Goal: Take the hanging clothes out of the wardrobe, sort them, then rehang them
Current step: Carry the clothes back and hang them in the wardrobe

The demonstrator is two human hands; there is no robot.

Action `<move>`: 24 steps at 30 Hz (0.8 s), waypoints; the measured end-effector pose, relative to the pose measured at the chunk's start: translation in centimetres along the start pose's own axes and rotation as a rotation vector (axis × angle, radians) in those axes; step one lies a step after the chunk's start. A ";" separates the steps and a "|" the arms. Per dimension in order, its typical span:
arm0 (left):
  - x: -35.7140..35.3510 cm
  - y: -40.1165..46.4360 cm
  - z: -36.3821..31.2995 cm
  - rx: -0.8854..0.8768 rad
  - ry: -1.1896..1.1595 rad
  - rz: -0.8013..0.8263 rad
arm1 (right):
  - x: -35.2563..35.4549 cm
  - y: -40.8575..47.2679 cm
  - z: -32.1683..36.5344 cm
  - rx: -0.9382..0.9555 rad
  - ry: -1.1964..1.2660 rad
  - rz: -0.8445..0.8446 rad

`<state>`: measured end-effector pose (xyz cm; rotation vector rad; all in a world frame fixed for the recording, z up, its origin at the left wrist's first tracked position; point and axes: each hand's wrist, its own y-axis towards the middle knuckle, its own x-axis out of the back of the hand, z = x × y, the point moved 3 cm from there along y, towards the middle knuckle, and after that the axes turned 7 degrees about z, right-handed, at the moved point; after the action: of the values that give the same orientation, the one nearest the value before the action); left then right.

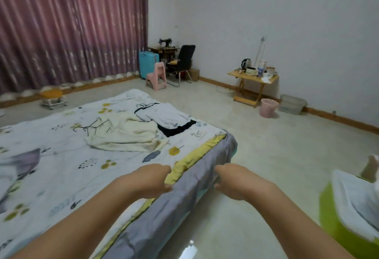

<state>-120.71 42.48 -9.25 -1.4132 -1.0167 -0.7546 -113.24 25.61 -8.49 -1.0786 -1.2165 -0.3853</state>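
Two forearms in shot, both bare from wrist back to frame edge; no sleeves, no cuffs visible; left hand [152, 178] bare, no glove, no ring or band seen; right hand [230, 180] bare too, no watch, no bracelet at wrist; fingers mostly turned away from camera, nails not readable; slight motion blur on both; beside right forearm, lower corner, bright green and white fabric [348, 215], blurred; cannot tell if worn.
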 end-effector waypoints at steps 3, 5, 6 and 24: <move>0.0 -0.2 4.5 0.084 -0.060 0.020 | 1.4 4.0 3.5 0.088 -0.016 0.009; -0.2 -0.3 7.1 0.148 -0.117 0.022 | 2.3 5.9 5.6 0.156 -0.027 -0.002; -0.4 -0.3 8.3 0.178 -0.146 0.024 | 2.7 6.8 6.6 0.192 -0.043 0.002; 1.4 2.0 20.1 0.707 -0.478 -0.105 | 10.4 23.9 17.2 0.685 -0.266 0.026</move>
<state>-120.67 62.66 -11.11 -0.9277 -1.5462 -0.0782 -101.31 54.36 -10.93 -0.5557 -1.4205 0.2031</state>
